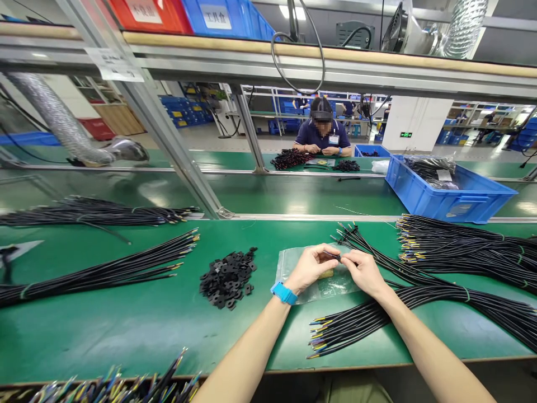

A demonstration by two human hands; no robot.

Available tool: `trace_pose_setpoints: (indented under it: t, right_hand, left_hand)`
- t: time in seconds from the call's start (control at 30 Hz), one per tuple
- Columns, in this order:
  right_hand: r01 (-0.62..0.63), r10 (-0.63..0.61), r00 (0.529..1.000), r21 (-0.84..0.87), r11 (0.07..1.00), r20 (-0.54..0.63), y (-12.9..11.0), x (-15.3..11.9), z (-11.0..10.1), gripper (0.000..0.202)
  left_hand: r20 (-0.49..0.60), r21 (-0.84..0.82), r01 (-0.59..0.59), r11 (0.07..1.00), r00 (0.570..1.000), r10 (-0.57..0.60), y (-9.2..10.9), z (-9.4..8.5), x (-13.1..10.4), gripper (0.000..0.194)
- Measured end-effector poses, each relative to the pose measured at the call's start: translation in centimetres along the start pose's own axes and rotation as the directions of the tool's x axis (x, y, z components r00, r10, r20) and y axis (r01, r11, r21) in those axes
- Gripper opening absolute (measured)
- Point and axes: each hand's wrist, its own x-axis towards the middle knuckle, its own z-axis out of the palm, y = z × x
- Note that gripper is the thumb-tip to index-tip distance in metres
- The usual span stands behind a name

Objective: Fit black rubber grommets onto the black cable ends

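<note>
My left hand (314,267), with a blue wristband, and my right hand (364,272) meet over a clear plastic bag (289,267). Their fingertips pinch a small black part (337,257) between them; its shape is mostly hidden by the fingers. Under my hands, something yellowish (326,274) shows on the bag. To the left lies a pile of small flat black pieces (230,278), some with holes. Beside my right hand, a bundle of black cables (377,251) runs off to the right. Nearer me, another cable bundle (352,327) passes under my right forearm, its coloured wire ends pointing left.
More tied black cables lie at the left (104,270) and right (453,238). A blue bin (451,201) with bagged items stands at the back right. A slanted metal post (168,129) rises beyond the bench. Across it, a co-worker (322,131) handles small parts.
</note>
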Motion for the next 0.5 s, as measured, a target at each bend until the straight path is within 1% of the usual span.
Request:
trace_pose_setpoints:
  t: [0.07, 0.1, 0.17, 0.2, 0.23, 0.27, 0.4, 0.5]
  right_hand:
    - [-0.039, 0.037, 0.999, 0.064, 0.997, 0.035, 0.2, 0.1, 0.0, 0.03]
    - [-0.058, 0.053, 0.997, 0.088, 0.994, 0.059, 0.2, 0.1, -0.1, 0.031]
    - [-0.09, 0.08, 0.992, 0.109, 0.99, 0.093, 0.3, 0.1, -0.2, 0.034]
    - [-0.097, 0.087, 0.992, 0.105, 0.99, 0.094, 0.4, 0.0, -0.3, 0.035]
    - [-0.098, 0.092, 0.993, 0.091, 0.991, 0.07, 0.5, -0.1, -0.4, 0.034]
    - [-0.088, 0.085, 0.996, 0.078, 0.993, 0.041, 0.7, -0.2, -0.5, 0.033]
    - [-0.053, 0.053, 0.999, 0.011, 0.999, 0.004, 2.5, -0.7, -0.5, 0.032]
    - [-0.077, 0.077, 0.997, -0.042, 0.996, -0.017, 4.4, -1.0, -0.5, 0.034]
  left_hand:
    - [0.014, 0.01, -0.032, 0.999, 0.999, 0.031, 0.1, 0.1, 0.0, 0.027]
    - [0.01, 0.004, -0.037, 0.999, 0.999, 0.037, 0.2, 0.1, 0.0, 0.03]
    - [-0.004, -0.036, -0.039, 0.999, 0.999, 0.039, 0.4, 0.3, 0.0, 0.044]
    - [-0.013, -0.068, -0.043, 0.997, 0.999, 0.042, 0.4, 0.5, 0.0, 0.056]
    - [-0.012, -0.098, -0.053, 0.994, 0.999, 0.052, 0.4, 0.6, 0.0, 0.067]
    - [-0.009, -0.12, -0.059, 0.991, 0.998, 0.058, 0.4, 0.7, 0.0, 0.072]
    - [-0.012, -0.153, -0.083, 0.985, 0.997, 0.082, -0.2, 0.9, 0.4, 0.066]
    - [0.01, -0.185, -0.12, 0.975, 0.992, 0.124, -0.7, 0.9, 0.7, 0.065]
